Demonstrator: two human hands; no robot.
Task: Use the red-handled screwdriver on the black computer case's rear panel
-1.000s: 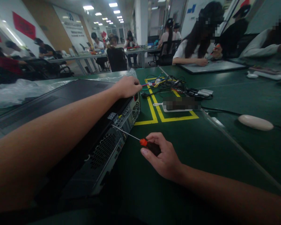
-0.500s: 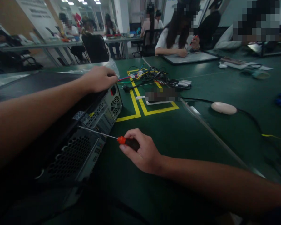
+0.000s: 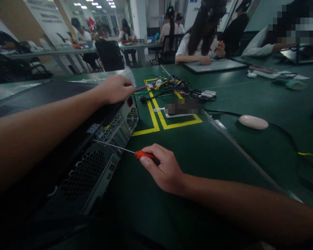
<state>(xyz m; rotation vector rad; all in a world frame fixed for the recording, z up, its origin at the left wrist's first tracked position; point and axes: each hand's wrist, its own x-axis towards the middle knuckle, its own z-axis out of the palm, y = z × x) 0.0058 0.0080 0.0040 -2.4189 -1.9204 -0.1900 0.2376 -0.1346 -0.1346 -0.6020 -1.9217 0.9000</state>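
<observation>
A black desktop computer case (image 3: 57, 104) lies on its side on the green table (image 3: 198, 152), its rear panel (image 3: 104, 156) facing me. My left hand (image 3: 116, 89) rests closed over the case's far top corner, gripping its edge. My right hand (image 3: 163, 169) is closed around a screwdriver (image 3: 125, 150) with an orange-and-black handle. The thin metal shaft points left, and its tip touches the upper edge of the rear panel.
Yellow tape lines (image 3: 156, 121) mark the table behind the case. A tangle of cables (image 3: 172, 85) lies beyond, a white device (image 3: 181, 111) and a white mouse (image 3: 253, 122) to the right. Clear plastic wrap (image 3: 126, 73) sits behind the case. Other people work at the far tables.
The view has shifted a little, so everything sits slightly lower and to the right than half a second ago. Both hands keep their grips; my thumb has slid forward over the screwdriver handle.
</observation>
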